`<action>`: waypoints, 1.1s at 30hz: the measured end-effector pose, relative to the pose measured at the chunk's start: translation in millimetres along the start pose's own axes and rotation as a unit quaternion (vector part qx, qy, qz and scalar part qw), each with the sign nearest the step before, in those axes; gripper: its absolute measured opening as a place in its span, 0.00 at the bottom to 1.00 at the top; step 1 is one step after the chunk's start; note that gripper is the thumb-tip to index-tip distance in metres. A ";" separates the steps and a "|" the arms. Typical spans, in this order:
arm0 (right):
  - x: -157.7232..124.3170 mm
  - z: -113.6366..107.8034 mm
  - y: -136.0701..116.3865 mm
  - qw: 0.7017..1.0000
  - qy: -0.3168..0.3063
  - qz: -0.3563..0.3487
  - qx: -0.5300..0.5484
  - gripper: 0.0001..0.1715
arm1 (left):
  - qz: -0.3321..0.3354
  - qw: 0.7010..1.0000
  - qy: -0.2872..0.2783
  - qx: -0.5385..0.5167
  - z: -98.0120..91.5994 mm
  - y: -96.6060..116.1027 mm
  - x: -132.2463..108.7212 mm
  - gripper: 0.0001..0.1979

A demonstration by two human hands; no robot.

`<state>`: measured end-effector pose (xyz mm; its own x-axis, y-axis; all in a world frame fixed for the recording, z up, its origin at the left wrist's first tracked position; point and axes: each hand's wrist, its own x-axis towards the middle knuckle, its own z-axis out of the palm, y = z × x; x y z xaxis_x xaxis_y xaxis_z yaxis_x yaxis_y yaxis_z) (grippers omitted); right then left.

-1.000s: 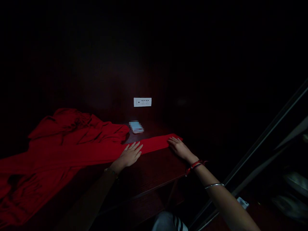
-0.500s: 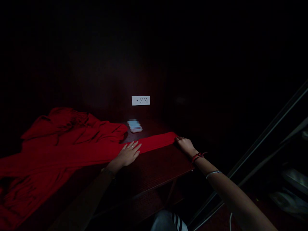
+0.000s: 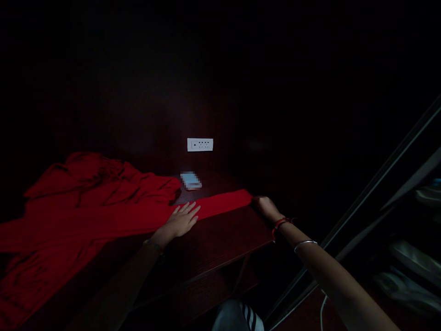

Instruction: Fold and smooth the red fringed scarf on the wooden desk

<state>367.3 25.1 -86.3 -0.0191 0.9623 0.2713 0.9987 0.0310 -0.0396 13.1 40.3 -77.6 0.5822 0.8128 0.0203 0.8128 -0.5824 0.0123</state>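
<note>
A red garment (image 3: pixel 103 220) lies across the dark wooden desk (image 3: pixel 220 243), bunched into a heap at the left. One long flat part of it, looking like a sleeve (image 3: pixel 220 203), stretches to the right. My left hand (image 3: pixel 182 219) rests flat on that part, fingers spread, a ring on one finger. At its far right end, my right hand (image 3: pixel 267 207) is closed on the edge of the cloth, with the fingertips partly hidden. How the left end of the garment lies is hard to see in the dark.
A blurred pale blue packet (image 3: pixel 190 180) lies on the desk behind the cloth. Above it, a white socket plate (image 3: pixel 200 145) sits on the dark wall. A metal-edged frame (image 3: pixel 382 174) slants at the right, with pale bundles (image 3: pixel 413 262) beyond. My knee (image 3: pixel 237 316) shows below the desk.
The view has shifted slightly. My right hand has moved a little on the end of the cloth, still gripping it. My left hand stays flat in place.
</note>
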 end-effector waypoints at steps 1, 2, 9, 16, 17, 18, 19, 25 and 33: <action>1.9 1.1 1.4 0.999 0.019 0.017 0.038 0.17 | 0.000 1.000 0.001 0.001 -0.7 0.6 -0.4 0.24; 4.3 2.7 2.6 0.996 0.038 0.037 0.074 0.17 | -0.001 1.000 0.000 0.001 -1.7 1.4 -0.9 0.24; 16.5 14.8 4.9 0.985 0.076 0.105 0.113 0.18 | -0.003 1.000 -0.006 0.019 -7.5 4.7 -3.7 0.24; 9.3 13.9 4.6 0.992 0.068 0.067 0.079 0.17 | -0.009 1.000 -0.001 0.024 -6.3 2.8 -2.0 0.24; 7.9 13.3 4.1 0.994 0.064 0.059 0.074 0.18 | -0.012 1.000 -0.003 0.023 -6.3 2.7 -1.9 0.24; 6.6 12.7 3.9 0.995 0.058 0.044 0.064 0.19 | -0.015 1.000 -0.005 0.021 -6.1 2.6 -1.8 0.24; 5.4 12.0 4.0 0.997 0.051 0.024 0.050 0.21 | -0.016 1.000 -0.005 0.018 -5.9 2.5 -1.7 0.24; 2.2 6.5 12.6 0.997 -0.031 -0.063 -0.029 0.30 | -0.017 1.000 -0.005 0.008 -6.5 3.0 -1.6 0.24; 0.3 -12.1 -33.9 0.997 -0.009 -0.071 -0.029 0.31 | -0.010 1.000 -0.005 -0.003 -7.1 3.9 -2.4 0.24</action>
<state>334.0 21.1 -73.2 -0.1607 0.9543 0.2520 0.9869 0.1518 0.0546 14.7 36.0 -70.5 0.5657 0.8245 0.0107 0.8243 -0.5658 0.0182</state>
